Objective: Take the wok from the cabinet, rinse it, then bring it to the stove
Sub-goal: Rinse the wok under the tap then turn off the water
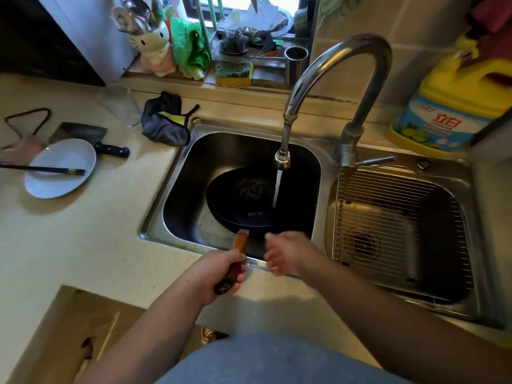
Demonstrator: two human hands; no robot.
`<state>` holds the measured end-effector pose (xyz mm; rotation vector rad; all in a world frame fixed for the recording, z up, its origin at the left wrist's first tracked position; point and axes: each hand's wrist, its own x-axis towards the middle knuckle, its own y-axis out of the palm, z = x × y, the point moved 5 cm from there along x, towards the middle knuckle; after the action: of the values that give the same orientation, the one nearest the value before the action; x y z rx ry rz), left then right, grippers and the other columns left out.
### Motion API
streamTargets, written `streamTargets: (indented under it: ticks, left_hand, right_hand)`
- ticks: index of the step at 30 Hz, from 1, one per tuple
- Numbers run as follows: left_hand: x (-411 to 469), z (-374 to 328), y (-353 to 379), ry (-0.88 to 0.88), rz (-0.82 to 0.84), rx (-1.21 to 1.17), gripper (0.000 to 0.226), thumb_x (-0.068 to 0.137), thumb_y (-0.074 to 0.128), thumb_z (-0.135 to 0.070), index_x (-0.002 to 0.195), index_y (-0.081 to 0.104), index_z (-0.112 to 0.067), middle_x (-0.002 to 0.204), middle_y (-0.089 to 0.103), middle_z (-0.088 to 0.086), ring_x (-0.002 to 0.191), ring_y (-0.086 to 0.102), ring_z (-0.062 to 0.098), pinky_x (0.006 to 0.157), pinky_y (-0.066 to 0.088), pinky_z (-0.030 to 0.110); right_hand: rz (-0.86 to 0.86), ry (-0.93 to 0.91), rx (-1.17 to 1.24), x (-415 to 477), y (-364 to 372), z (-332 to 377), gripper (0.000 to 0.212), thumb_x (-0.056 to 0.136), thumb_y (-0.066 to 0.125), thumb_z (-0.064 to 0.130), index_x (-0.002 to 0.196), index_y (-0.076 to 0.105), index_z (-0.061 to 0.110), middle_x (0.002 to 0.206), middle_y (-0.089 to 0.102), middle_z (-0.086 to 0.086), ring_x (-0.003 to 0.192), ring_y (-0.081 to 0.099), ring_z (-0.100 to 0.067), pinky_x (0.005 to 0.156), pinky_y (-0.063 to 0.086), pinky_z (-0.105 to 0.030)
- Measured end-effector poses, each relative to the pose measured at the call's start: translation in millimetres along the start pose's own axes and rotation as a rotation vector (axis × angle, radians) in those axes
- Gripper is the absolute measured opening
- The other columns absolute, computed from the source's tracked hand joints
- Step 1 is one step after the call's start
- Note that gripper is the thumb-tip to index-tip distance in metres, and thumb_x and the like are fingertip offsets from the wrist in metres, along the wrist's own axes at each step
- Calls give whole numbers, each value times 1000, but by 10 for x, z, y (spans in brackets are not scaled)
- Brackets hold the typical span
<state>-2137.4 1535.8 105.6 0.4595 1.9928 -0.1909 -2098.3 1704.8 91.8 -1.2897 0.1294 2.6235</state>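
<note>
The black wok [243, 200] sits in the left basin of the sink [171, 195], near its front edge, with water from the faucet [327, 76] falling into it. The left hand [219, 273] is closed around the wooden handle [240, 245]. The right hand [288, 253] is blurred above the front rim, fingers spread loosely, holding nothing.

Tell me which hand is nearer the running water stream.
Right. The right hand hangs open over the sink's front edge, just below the water stream. The left hand sits farther back-left, gripping the wok handle.
</note>
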Motion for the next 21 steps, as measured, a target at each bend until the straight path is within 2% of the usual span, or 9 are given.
streamTargets:
  ticks: [2, 5, 7, 10, 14, 17, 21]
  left_hand:
    - [1, -2, 20, 5, -26, 127, 12, 88, 61, -17, 82, 63, -7, 57, 58, 5, 41, 51, 11, 33, 39, 18]
    - [-13, -31, 61, 80, -66, 302, 8, 81, 61, -10, 82, 63, -3, 50, 53, 4, 36, 44, 9, 34, 31, 18]
    - [-19, -50, 86, 142, -98, 359, 20, 80, 59, -7, 98, 60, 0, 50, 54, 2, 34, 43, 7, 34, 30, 18]
    - [-17, -60, 92, 212, -134, 374, 35, 81, 57, -5, 115, 51, -8, 57, 57, 3, 35, 47, 7, 36, 31, 17]
    - [-36, -22, 47, 290, -129, 369, 33, 80, 52, -2, 112, 50, -11, 64, 58, 7, 39, 50, 11, 40, 33, 19]
    - [-74, 38, -1, 320, -107, 338, 33, 78, 51, -1, 109, 50, -13, 66, 58, 8, 43, 52, 16, 40, 35, 21]
    - [-183, 221, -173, 384, -67, 344, 38, 80, 53, -1, 115, 46, -14, 67, 56, 9, 39, 50, 13, 33, 33, 18]
  right_hand:
    - [142, 79, -15, 6, 382, -104, 31, 99, 55, 37, 92, 65, 8, 68, 66, -6, 49, 59, -13, 45, 46, -21]
    - [131, 151, 54, 104, 665, -122, 26, 92, 62, 40, 84, 64, 15, 57, 58, -2, 46, 53, -14, 43, 37, -19]
    - [85, 193, 104, 200, 724, -81, 22, 87, 70, 39, 83, 64, 18, 64, 59, -2, 52, 55, -15, 47, 38, -21]
    - [72, 188, 41, 269, 777, -9, 22, 82, 73, 35, 88, 66, 16, 79, 65, -7, 70, 62, -22, 60, 46, -31]
    - [-31, 114, -26, 234, 840, 0, 22, 81, 71, 29, 85, 62, 9, 74, 61, -12, 66, 60, -28, 58, 45, -31]
    - [-66, 81, -53, 176, 875, -31, 26, 79, 73, 32, 82, 65, 7, 74, 65, -13, 63, 63, -29, 57, 48, -31]
    - [-109, 34, -98, 67, 1010, -130, 43, 79, 72, 37, 101, 69, 0, 97, 75, -21, 82, 72, -33, 64, 51, -33]
